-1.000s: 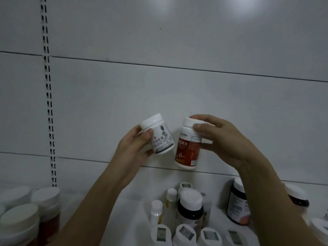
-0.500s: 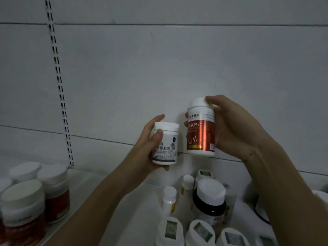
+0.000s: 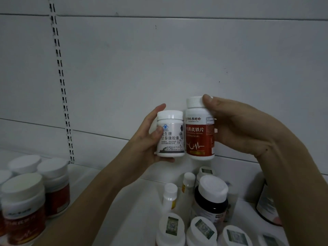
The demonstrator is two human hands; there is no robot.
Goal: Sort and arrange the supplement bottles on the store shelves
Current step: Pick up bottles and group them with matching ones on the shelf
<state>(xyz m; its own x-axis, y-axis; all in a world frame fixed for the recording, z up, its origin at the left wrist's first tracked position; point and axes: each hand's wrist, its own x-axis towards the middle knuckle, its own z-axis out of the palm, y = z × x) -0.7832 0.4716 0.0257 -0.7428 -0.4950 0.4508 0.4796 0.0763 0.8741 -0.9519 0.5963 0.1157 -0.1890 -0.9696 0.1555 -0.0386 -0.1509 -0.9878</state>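
My left hand [image 3: 147, 139] grips a small white bottle with a grey label [image 3: 171, 134], thumb on its front and fingers behind. My right hand [image 3: 236, 128] holds a taller white bottle with a red label [image 3: 200, 132], thumb tip on its cap. Both bottles stand upright, side by side and touching, held up in front of the white back panel above the shelf.
On the shelf [image 3: 124, 210] below stand a dark bottle with a white cap [image 3: 211, 197], two slim small bottles [image 3: 170, 194] and several white caps with square stickers [image 3: 172, 226]. Red-labelled jars [image 3: 24, 206] cluster at the left. A slotted upright [image 3: 62, 89] runs down the back panel.
Both bottles have been turned upright and brought together, labels facing me. The view has tilted down and closer, showing more of the shelf.
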